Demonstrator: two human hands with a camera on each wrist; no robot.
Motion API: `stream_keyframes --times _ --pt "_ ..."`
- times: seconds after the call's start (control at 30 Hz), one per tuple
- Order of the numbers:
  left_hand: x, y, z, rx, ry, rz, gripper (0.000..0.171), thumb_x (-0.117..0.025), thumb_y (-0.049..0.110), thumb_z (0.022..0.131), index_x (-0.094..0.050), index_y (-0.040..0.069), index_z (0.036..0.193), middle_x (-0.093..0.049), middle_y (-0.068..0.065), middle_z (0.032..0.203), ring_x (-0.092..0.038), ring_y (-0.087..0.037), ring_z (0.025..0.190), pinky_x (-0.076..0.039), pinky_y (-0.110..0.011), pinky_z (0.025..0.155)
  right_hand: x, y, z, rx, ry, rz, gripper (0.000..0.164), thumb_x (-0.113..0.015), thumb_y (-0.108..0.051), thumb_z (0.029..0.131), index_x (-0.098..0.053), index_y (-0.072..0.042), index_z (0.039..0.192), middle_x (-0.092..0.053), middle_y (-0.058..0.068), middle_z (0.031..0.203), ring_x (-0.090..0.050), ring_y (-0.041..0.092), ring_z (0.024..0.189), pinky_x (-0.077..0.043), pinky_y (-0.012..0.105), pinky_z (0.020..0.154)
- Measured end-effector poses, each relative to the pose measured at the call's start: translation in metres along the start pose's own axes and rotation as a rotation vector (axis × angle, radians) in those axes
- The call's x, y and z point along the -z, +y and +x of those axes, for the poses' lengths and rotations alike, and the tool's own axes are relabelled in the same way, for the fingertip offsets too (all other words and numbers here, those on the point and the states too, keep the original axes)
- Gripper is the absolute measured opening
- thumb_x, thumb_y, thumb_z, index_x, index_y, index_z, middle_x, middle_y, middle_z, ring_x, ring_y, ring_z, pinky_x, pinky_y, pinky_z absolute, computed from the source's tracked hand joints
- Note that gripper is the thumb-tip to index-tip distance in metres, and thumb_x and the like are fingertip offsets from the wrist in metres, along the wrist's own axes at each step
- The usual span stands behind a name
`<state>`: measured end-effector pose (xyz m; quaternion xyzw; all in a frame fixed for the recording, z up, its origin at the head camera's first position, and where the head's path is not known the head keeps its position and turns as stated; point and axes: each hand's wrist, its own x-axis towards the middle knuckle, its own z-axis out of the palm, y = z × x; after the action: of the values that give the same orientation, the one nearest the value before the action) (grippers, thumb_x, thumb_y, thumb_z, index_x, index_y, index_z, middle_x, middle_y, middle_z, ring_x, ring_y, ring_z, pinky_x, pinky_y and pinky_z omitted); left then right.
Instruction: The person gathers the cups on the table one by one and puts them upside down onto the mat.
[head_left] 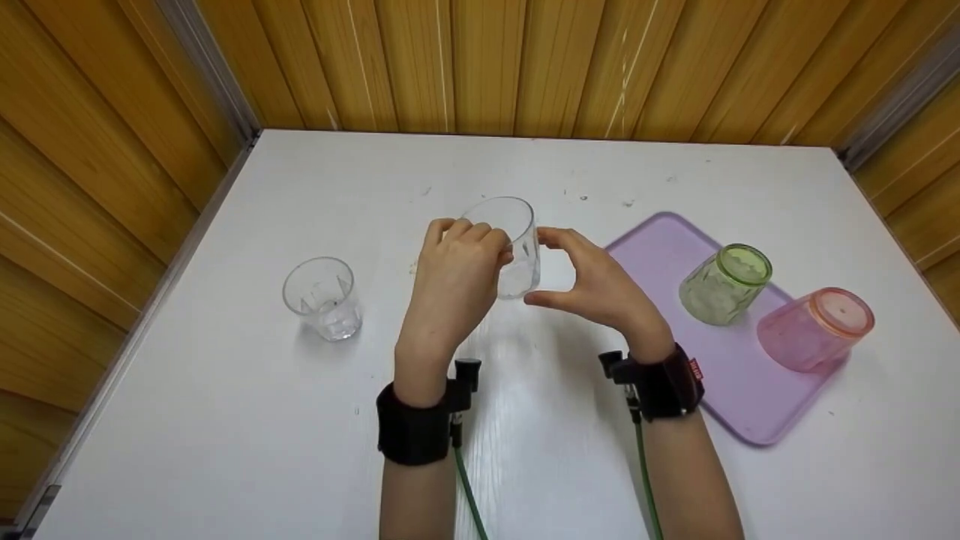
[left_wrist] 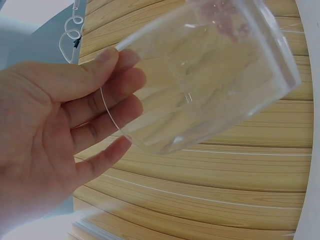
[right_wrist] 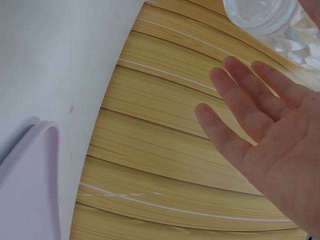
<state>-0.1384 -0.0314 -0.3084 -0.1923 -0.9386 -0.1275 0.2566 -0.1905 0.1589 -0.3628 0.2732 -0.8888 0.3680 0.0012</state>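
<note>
My left hand pinches a clear drinking glass by its rim, thumb outside and fingertips inside, as the left wrist view shows. The glass is held over the middle of the table. Around the far side of it curves my right hand, its thumb and fingers spread. In the right wrist view this right hand has extended fingers, and the base of the glass appears just beyond the fingertips; whether they touch is hard to tell.
A second clear glass stands upright at the left. On the right lies a purple tray. A green glass and a pink glass stand upside down on it. Wood-patterned panels border the white table.
</note>
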Motion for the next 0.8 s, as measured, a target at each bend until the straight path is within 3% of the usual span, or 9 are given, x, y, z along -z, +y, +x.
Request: stream_keyframes --times 0.5,0.8 --pt "0.0018 0.0043 0.0002 -0.056 0.071 -0.013 0.009 -0.064 0.018 0.083 -0.068 0.010 0.085 -0.066 0.001 0.077 -0.058 -0.018 0.077 -0.037 -0.034 0.092 -0.0012 -0.0011 0.0014 0.032 -0.018 0.066 0.079 -0.080 -0.036 0.066 -0.041 -0.017 0.132 -0.051 -0.002 0.126 -0.045 0.012 0.116 -0.035 0.037 0.099" --pt "0.0021 0.0063 0.0010 -0.078 0.072 0.003 0.010 -0.062 0.019 0.084 -0.068 0.011 0.086 -0.066 0.001 0.078 -0.059 -0.017 0.081 -0.036 -0.034 0.093 -0.0013 -0.0024 0.0013 -0.008 -0.024 0.068 0.081 -0.080 -0.038 0.065 -0.040 -0.017 0.132 -0.049 -0.001 0.129 -0.047 0.014 0.115 -0.037 0.037 0.096"
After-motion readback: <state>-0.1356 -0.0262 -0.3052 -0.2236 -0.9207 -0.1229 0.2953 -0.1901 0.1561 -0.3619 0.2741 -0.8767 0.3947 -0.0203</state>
